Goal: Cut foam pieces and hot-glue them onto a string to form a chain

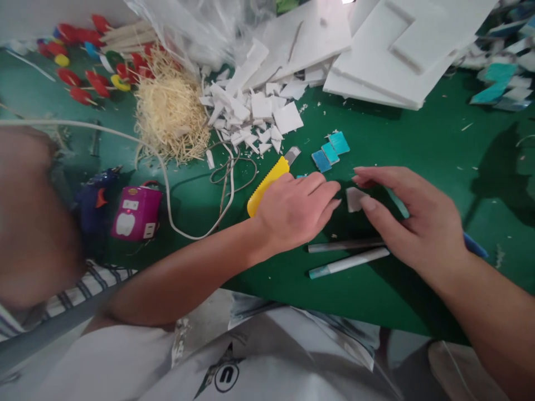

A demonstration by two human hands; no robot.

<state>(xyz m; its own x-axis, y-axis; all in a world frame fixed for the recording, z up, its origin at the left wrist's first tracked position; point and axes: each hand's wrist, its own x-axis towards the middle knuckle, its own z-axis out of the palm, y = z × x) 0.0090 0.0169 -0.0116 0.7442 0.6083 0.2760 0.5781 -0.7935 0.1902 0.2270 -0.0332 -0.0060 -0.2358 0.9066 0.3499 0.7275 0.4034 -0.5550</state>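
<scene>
My left hand (295, 206) is above the green table, palm down, with its fingers bunched and pointing right. Whatever they may hold is hidden. Partly under it is a yellow utility knife (267, 186) with its blade out. My right hand (422, 223) comes in from the right, thumb and forefinger curved around a small white foam piece (353, 199), which the thumb tip partly covers. Just beyond the hands lie several small blue foam squares (330, 151). Below are two pens: a white marker (351, 263) with a teal end and a greyish one (345, 245), whose right end my right hand hides.
White foam scraps (254, 114) and large foam sheets (397, 50) fill the back. To the left are wood shavings (173, 111), red wheels on sticks (98, 83), a blue glue gun (94, 195), a magenta power socket (137, 213), a white cord (169, 195) and another person's arm (35, 211).
</scene>
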